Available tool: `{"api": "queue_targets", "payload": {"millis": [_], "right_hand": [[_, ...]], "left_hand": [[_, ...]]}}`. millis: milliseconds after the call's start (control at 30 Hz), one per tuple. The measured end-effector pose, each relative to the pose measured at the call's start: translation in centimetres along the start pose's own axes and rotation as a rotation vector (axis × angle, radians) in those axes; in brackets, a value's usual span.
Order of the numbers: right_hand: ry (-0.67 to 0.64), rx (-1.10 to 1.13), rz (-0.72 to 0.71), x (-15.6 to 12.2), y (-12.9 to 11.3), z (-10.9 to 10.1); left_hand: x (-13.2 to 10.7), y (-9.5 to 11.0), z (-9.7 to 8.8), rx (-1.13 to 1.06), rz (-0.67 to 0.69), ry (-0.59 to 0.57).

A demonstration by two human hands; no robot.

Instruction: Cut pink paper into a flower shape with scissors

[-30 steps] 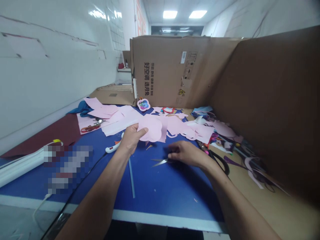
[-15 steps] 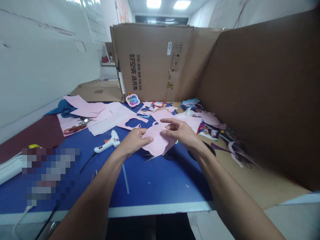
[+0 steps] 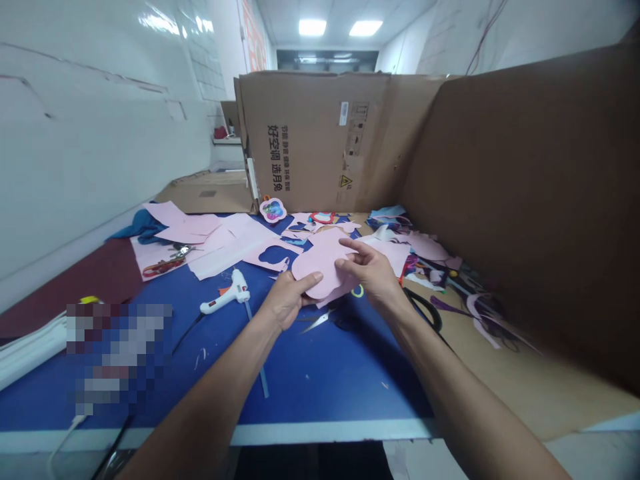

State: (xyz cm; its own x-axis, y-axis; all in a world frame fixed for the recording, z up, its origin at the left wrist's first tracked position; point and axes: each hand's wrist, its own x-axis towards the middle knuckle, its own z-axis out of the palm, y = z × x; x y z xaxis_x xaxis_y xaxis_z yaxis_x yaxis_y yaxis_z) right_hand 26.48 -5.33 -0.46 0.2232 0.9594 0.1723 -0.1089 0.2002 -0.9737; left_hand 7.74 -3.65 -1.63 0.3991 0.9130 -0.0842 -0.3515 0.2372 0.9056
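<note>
Both my hands hold a pink cut-out paper shape (image 3: 320, 265) with rounded lobes, lifted a little above the blue table (image 3: 310, 380). My left hand (image 3: 286, 300) pinches its lower left edge with thumb on top. My right hand (image 3: 369, 268) grips its right side, fingers curled over the front. Under the hands lie scissors (image 3: 325, 320), their blade tip pointing left and dark handles (image 3: 425, 310) showing to the right of my right wrist.
A white glue gun (image 3: 226, 297) with a black cord lies left of my hands. Pink paper sheets (image 3: 220, 237) and offcuts cover the far table. Cardboard walls (image 3: 525, 200) stand behind and right. Coloured scraps (image 3: 465, 293) pile at the right. Red-handled pliers (image 3: 163, 265) lie far left.
My right hand left the scissors on the table and took hold of the pink shape. Both hands have since brought it slightly up and to the right.
</note>
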Motion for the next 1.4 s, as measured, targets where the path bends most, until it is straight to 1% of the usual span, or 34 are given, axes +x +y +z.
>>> {"api": "queue_targets", "payload": {"millis": [67,100,200,267,300,367,400,433,467,533,600,667,733,800,900,967,1067,1100,1167,1300,1367,1400], "right_hand": [[0.032,0.001,-0.031,-0.1,0.2,0.3],[0.043,0.003,-0.042,-0.1,0.3,0.5],[0.043,-0.010,-0.029,-0.1,0.6,0.9],[0.014,-0.071,-0.040,0.1,0.8,0.5],[0.022,-0.119,-0.083,0.3,0.7,0.1],[0.081,-0.283,-0.188,0.4,0.4,-0.9],[0.102,-0.434,-0.220,0.4,0.1,-1.3],[0.074,-0.638,-0.227,0.2,-0.3,-1.7],[-0.025,-0.837,-0.203,-0.1,-0.8,-1.8],[-0.287,-1.104,-0.154,-1.1,-1.6,-1.7],[-0.516,-1.310,-0.181,-2.3,-2.3,-0.9],[-0.717,-1.435,-0.229,-3.4,-2.5,0.0],[-0.844,-1.509,-0.252,-4.0,-2.3,0.7],[-0.896,-1.577,-0.255,-4.1,-2.0,1.1],[-0.889,-1.689,-0.311,-3.7,-1.6,1.3],[-0.897,-1.718,-0.355,-3.3,-1.7,1.3],[-0.950,-1.718,-0.334,-3.3,-2.2,1.2],[-0.949,-1.710,-0.321,-3.5,-2.3,1.0],[-0.901,-1.713,-0.299,-4.2,-2.4,0.6],[-0.778,-1.684,-0.317,-6.0,-1.7,-0.9],[-0.721,-1.608,-0.325,-6.8,-1.0,-1.7],[-0.696,-1.533,-0.337,-7.2,-0.7,-2.2]], "left_hand": [[0.0,-0.4,0.3,-0.006,0.041,0.018],[0.0,-0.6,0.4,0.000,0.037,0.037],[0.3,-0.9,0.2,0.014,0.050,0.085],[0.6,-0.8,-0.1,0.019,0.059,0.125],[0.7,-0.7,-0.3,0.017,0.074,0.151],[1.0,-0.3,-0.9,-0.012,0.080,0.191],[1.2,0.0,-1.2,-0.035,0.087,0.222],[1.3,0.2,-1.5,-0.060,0.089,0.239],[1.4,0.5,-1.9,-0.081,0.088,0.255],[1.6,1.1,-2.5,-0.126,0.089,0.289],[1.7,1.6,-3.0,-0.182,0.103,0.291],[1.8,2.0,-3.3,-0.227,0.105,0.317],[1.8,2.3,-3.4,-0.264,0.095,0.360],[1.8,2.5,-3.5,-0.293,0.087,0.385],[1.8,2.7,-3.7,-0.343,0.107,0.347],[1.8,2.8,-3.8,-0.379,0.107,0.339],[1.9,3.0,-4.0,-0.434,0.088,0.357],[1.9,3.0,-4.0,-0.453,0.086,0.361],[2.1,3.0,-4.1,-0.490,0.084,0.371],[2.3,3.0,-4.2,-0.538,0.086,0.390],[2.4,3.0,-4.3,-0.539,0.082,0.396],[2.4,2.9,-4.3,-0.535,0.082,0.400]]}}
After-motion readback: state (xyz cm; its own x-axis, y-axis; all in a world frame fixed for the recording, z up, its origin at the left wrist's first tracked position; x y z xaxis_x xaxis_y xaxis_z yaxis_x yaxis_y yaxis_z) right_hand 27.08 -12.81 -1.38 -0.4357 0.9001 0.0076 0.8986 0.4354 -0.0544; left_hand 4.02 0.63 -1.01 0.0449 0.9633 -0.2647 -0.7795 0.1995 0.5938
